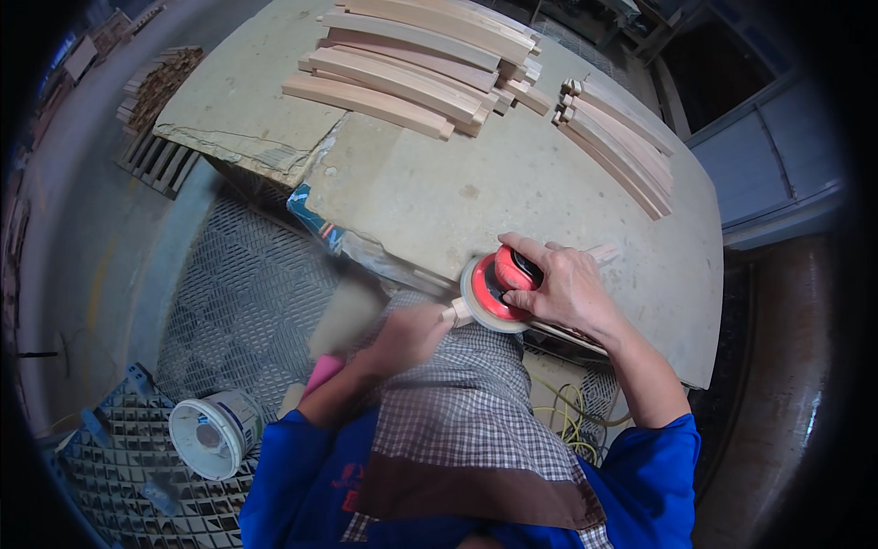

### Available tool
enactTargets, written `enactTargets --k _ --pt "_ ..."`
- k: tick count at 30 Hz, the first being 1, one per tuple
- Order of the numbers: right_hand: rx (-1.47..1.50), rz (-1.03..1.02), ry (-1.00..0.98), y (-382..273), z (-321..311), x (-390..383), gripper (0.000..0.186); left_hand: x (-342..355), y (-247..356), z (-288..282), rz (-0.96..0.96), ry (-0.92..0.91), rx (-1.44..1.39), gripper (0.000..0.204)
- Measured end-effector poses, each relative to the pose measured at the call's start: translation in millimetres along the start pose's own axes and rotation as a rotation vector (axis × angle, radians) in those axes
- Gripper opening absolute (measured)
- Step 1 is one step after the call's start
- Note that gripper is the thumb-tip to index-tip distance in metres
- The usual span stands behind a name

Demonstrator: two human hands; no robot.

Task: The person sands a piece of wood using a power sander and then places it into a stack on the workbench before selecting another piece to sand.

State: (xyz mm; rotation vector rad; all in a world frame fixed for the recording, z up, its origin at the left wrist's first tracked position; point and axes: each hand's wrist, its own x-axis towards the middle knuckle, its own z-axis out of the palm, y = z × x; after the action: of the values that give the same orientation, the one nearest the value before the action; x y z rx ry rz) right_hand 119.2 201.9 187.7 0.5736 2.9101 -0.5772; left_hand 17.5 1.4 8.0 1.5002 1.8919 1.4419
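At centre, the right hand (569,288) gripped a red sander (489,295). The left hand (412,337) clasped a wooden piece (461,312).

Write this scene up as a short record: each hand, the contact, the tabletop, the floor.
Left hand: blurred, holding the end of a pale wooden piece
Right hand: gripping a round red-and-black power sander
Contact: sander disc over the wooden piece, hiding much of it
Tabletop: worn beige table, broken along its left edge; larger stack of curved pale wooden strips at the far side, smaller stack to its right
Floor: white plastic bucket, lower left
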Motion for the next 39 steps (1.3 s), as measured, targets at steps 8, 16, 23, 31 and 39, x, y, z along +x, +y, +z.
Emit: enactTargets --k 8,16,23,31,39 --pt "0.037 0.030 -0.010 -23 1 -3 0.071 4 8 1 -0.113 0.004 -0.092 0.011" --pt "0.002 -0.051 0.153 -9 31 -32 0.071 2 -10 6 -0.282 -0.083 -0.355 0.007" --pt "0.056 -0.176 0.258 19 45 -55 0.062 1 -15 6 -0.576 -0.093 -0.594 0.023" --pt "0.043 0.041 0.459 41 46 -95 0.066 19 -13 -2 -0.160 0.017 -0.130 0.009" --pt "0.127 0.125 0.650 59 54 -113 0.067 25 -8 -3 0.155 0.133 0.220 0.007"
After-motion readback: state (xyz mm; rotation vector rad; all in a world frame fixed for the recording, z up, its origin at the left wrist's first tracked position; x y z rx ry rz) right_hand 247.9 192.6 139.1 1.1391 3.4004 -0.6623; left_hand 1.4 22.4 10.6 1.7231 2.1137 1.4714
